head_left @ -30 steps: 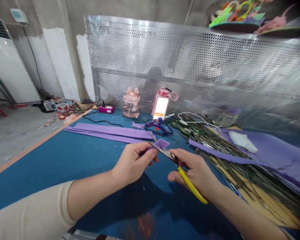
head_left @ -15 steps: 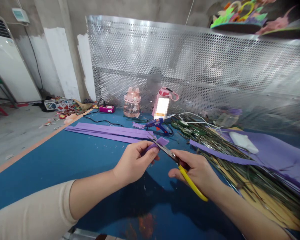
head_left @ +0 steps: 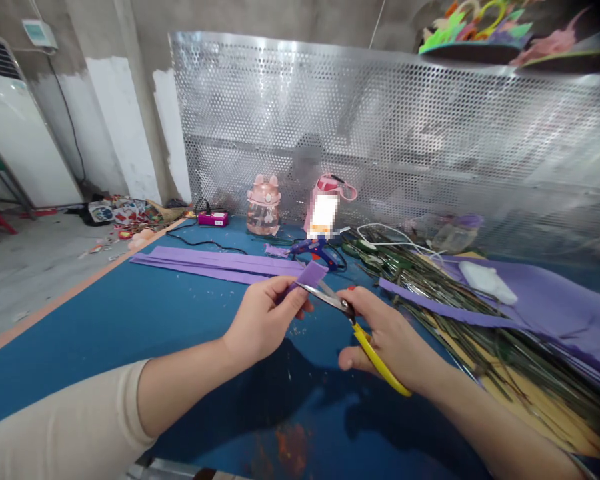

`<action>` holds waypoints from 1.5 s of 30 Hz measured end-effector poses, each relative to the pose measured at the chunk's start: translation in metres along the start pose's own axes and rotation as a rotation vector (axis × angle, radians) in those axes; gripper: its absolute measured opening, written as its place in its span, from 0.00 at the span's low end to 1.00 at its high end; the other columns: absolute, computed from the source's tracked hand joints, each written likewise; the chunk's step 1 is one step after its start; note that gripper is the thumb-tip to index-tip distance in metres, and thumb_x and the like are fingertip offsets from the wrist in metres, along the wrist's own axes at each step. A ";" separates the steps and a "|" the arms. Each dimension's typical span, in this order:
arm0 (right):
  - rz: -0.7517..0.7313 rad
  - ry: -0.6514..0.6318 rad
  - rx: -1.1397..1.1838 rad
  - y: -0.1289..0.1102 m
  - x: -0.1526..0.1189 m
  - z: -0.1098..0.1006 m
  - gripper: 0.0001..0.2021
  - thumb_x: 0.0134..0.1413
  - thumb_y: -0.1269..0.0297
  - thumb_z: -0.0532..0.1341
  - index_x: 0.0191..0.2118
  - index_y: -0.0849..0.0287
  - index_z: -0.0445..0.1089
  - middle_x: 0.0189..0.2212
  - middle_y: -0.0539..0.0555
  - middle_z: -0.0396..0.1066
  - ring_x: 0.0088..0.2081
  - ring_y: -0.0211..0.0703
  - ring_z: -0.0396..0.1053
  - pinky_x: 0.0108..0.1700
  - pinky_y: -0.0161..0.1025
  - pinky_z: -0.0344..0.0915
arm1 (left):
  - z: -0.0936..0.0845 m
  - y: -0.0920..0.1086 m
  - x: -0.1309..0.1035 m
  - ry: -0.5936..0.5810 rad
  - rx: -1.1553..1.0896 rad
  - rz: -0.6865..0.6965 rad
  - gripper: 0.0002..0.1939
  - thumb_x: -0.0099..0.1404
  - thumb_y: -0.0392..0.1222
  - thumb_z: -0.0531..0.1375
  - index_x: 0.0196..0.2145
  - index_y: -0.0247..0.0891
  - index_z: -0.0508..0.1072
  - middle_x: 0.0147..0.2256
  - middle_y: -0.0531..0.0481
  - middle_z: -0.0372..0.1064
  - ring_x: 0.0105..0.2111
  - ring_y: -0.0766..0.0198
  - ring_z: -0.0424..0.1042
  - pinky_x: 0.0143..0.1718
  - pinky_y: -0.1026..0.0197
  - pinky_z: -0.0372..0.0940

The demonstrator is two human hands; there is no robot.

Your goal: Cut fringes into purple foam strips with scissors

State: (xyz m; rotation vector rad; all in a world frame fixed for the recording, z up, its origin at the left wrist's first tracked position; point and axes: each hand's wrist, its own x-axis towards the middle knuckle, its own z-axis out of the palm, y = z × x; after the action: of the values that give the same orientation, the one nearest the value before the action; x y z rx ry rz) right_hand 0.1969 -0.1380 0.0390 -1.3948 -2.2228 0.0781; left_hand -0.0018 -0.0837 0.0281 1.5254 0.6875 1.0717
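Note:
Between the thumb and fingers of my left hand is a purple strip, its free end sticking up past the fingertips. My right hand is closed on scissors with yellow handles. The parted blades lie at the strip, close to my left thumb; whether they are cutting into it I cannot tell. Behind my left hand, several long purple strips lie flat on the blue table. A blue glue gun stands just beyond the held strip.
To the right lie a bundle of dark green stems, a purple sheet and a white block. A pink bottle and a magenta power socket stand at the back, before a perforated metal panel.
The scissors have dropped slightly, and their blades have spread wider. The purple strip's free end now stands up more, above the blades. My left hand has hardly moved.

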 end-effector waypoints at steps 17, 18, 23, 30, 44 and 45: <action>0.023 0.014 0.091 -0.004 -0.001 0.001 0.29 0.45 0.35 0.55 0.37 0.60 0.67 0.27 0.51 0.63 0.25 0.38 0.58 0.26 0.34 0.58 | 0.001 -0.002 -0.004 -0.095 0.043 0.042 0.13 0.62 0.46 0.56 0.28 0.34 0.72 0.26 0.51 0.70 0.26 0.69 0.66 0.29 0.67 0.62; 0.020 0.017 0.084 -0.003 -0.002 0.002 0.30 0.45 0.35 0.54 0.38 0.60 0.67 0.26 0.51 0.63 0.24 0.38 0.57 0.25 0.34 0.58 | 0.000 -0.001 -0.004 -0.095 0.046 0.042 0.13 0.62 0.46 0.56 0.28 0.34 0.72 0.26 0.51 0.70 0.26 0.69 0.66 0.28 0.67 0.62; 0.005 0.023 0.045 0.001 -0.004 0.003 0.30 0.47 0.35 0.53 0.37 0.62 0.69 0.23 0.49 0.59 0.22 0.36 0.53 0.23 0.33 0.54 | 0.000 0.000 -0.003 -0.104 0.039 0.029 0.13 0.63 0.46 0.56 0.28 0.34 0.71 0.26 0.51 0.70 0.25 0.70 0.65 0.28 0.68 0.61; 0.031 0.010 0.033 0.002 -0.003 0.003 0.28 0.48 0.37 0.55 0.35 0.62 0.69 0.20 0.46 0.52 0.21 0.35 0.48 0.21 0.32 0.50 | 0.000 0.001 -0.002 -0.107 0.062 0.030 0.13 0.63 0.46 0.55 0.28 0.34 0.71 0.25 0.51 0.69 0.26 0.70 0.66 0.29 0.68 0.61; 0.051 -0.023 0.014 0.004 -0.002 0.000 0.33 0.45 0.34 0.54 0.45 0.59 0.63 0.28 0.50 0.61 0.26 0.40 0.58 0.27 0.35 0.59 | 0.000 0.000 -0.001 -0.014 0.039 -0.004 0.12 0.63 0.46 0.55 0.31 0.34 0.72 0.25 0.52 0.69 0.25 0.70 0.65 0.28 0.67 0.61; 0.040 -0.027 0.013 0.004 -0.002 0.000 0.34 0.44 0.33 0.54 0.46 0.59 0.62 0.30 0.51 0.62 0.28 0.41 0.60 0.29 0.36 0.60 | 0.000 0.001 0.000 0.003 0.026 0.001 0.12 0.63 0.46 0.55 0.31 0.34 0.71 0.25 0.52 0.69 0.25 0.70 0.65 0.28 0.67 0.62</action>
State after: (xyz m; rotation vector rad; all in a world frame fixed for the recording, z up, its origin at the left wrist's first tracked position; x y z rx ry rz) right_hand 0.2003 -0.1379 0.0369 -1.4394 -2.2131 0.1259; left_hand -0.0018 -0.0842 0.0286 1.5468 0.7055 1.0697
